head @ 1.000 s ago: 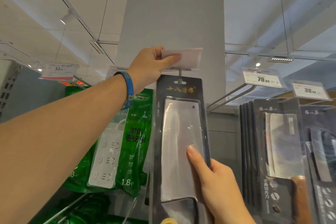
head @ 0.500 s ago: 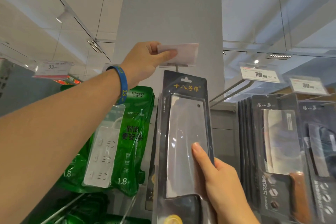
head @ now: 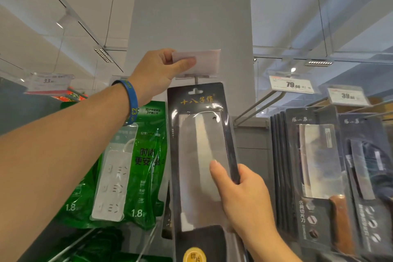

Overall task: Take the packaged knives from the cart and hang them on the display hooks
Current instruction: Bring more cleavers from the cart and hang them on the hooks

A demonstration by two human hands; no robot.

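Hanging step: left hand (head: 157, 70) pinches the price tag (head: 204, 59), right hand (head: 240, 193) clamps fingers and thumb on the packaged knife (head: 200, 155); next, its hang hole (head: 196, 91) must thread the hook (head: 196, 80) at twelve o'clock

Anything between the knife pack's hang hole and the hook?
Only the price tag at the hook's front end. The left hand pinches it, seemingly flipped up out of the path. The hang hole sits just under the hook, with nothing else visible between. The right hand grips the knife pack by its right edge.
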